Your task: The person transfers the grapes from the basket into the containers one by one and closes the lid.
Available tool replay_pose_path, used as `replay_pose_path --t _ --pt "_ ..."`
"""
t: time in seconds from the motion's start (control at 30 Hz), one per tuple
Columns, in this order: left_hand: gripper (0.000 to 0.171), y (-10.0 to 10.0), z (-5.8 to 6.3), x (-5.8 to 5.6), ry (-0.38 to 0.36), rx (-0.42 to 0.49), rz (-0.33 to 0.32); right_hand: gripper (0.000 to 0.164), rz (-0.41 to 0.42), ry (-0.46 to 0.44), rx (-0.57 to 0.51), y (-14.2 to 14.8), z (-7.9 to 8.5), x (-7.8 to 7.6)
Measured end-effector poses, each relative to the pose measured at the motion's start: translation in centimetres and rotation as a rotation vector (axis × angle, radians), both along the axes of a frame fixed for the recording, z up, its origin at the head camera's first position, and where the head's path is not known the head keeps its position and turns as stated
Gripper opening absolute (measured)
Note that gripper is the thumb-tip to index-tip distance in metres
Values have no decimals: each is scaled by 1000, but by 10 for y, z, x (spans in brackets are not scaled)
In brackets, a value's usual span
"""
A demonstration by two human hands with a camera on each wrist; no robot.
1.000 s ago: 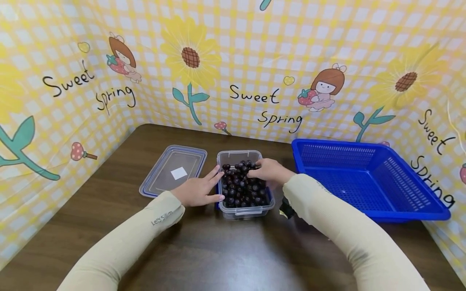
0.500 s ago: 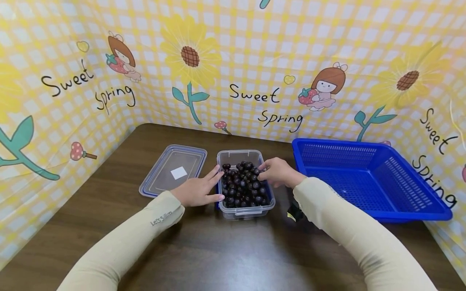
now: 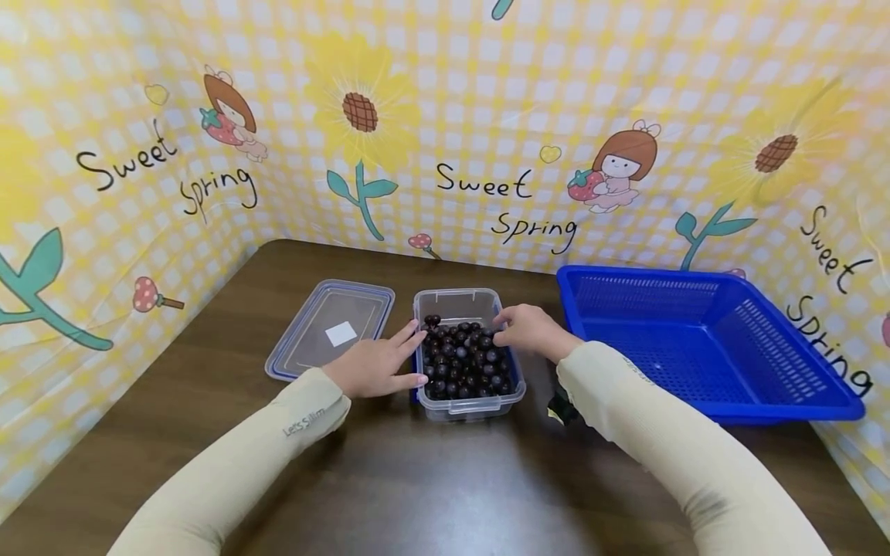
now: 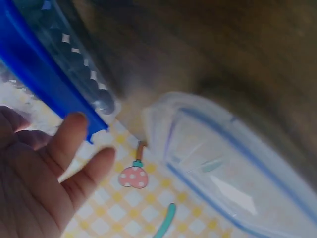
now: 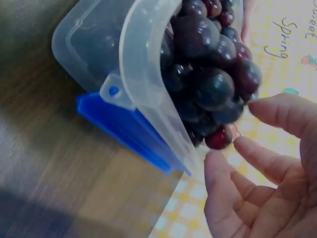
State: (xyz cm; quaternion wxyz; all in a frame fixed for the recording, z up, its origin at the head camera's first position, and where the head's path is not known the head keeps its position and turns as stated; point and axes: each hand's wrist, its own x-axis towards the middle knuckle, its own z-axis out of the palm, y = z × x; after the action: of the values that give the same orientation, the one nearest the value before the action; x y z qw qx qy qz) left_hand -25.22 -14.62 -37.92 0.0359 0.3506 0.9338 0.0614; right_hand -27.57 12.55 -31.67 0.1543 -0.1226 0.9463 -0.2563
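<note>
Dark purple grapes (image 3: 464, 361) fill most of a clear plastic food container (image 3: 467, 411), heaped toward its near end, with a bare strip at the far end. A blue side latch (image 5: 131, 134) hangs down in the right wrist view. Spread fingers of my left hand (image 3: 371, 364) touch the container's left side. At the right rim is my right hand (image 3: 534, 330), its thumb and fingers apart beside the grapes, pinching nothing in the right wrist view. Left of the container lies its clear lid (image 3: 323, 309), with blue edging and a white label.
A large blue plastic basket (image 3: 702, 409) stands on the table to the right. A small dark object (image 3: 562, 411) shows under the right wrist. Patterned cloth (image 3: 473, 100) walls in the back and sides of the brown table (image 3: 417, 494).
My right hand has drawn back from over the grapes to the right rim. The far grapes have sunk toward the near end, baring some container bottom. The left hand stays put.
</note>
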Motion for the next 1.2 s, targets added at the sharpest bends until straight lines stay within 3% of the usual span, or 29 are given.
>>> replay_pose_path --t 0.17,0.3,0.5,0.67,0.73,0.83,1.03,1.2 --pt "62 -7 10 7 166 -66 15 32 -88 -36 -130 10 5 5" --pt "46 -26 21 7 218 3 88 19 -154 -96 -250 9 7 8" --pt "44 -60 24 4 90 134 282 14 -223 -193 -428 1 1 22" --pt "49 -82 20 7 -30 281 463 24 -207 -16 -434 -16 -10 43" --pt "51 -89 19 8 -47 347 514 29 -215 61 -444 -24 -15 51" --pt "53 -100 17 13 -42 415 580 32 -229 86 -502 -40 -23 57" --pt "53 -115 17 15 -26 410 661 32 -235 18 -543 -80 -34 60" --pt "54 -116 19 8 -47 382 700 32 -154 16 -522 -109 -28 58"
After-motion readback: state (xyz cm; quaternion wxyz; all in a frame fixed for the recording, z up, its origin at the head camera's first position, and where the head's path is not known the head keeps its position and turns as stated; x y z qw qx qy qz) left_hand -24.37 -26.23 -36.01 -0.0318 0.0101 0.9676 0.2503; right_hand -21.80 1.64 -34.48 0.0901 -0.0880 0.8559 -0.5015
